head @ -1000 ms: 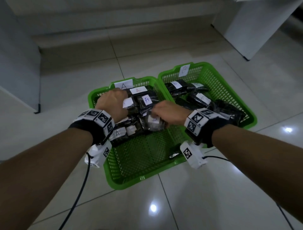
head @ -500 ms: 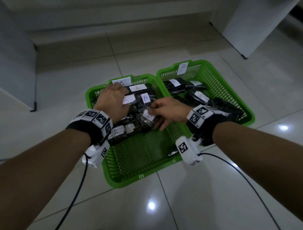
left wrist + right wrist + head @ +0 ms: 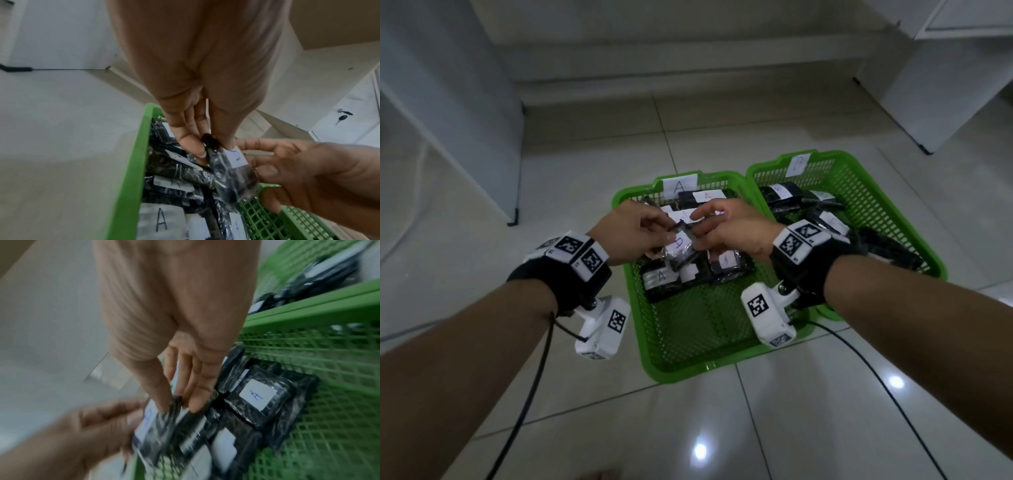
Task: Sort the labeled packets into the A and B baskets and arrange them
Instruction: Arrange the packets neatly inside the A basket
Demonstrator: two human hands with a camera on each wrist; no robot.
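Both hands hold one small dark packet (image 3: pixel 679 248) just above the pile in basket A (image 3: pixel 688 363). Its white label carries a blue letter that I cannot read for sure. My left hand (image 3: pixel 670 230) pinches the packet's top edge, which the left wrist view shows between thumb and fingers (image 3: pixel 207 142). My right hand (image 3: pixel 698 236) pinches the same packet (image 3: pixel 152 431) from the right side. Several packets marked A (image 3: pixel 726 261) lie in the far half of basket A. Basket B (image 3: pixel 859 192) stands to the right with several dark packets (image 3: pixel 784 195).
Both green baskets sit side by side on a pale tiled floor (image 3: pixel 808 411). The near half of basket A shows bare mesh. Paper tags A (image 3: pixel 678 185) and B (image 3: pixel 798 163) stand on the far rims. Wrist cables (image 3: pixel 530 387) trail over the floor. White cabinets stand left and far right.
The right hand has lifted a packet off the pile in basket A, and the left hand has left the pile to pinch its top. The head view has shifted left.
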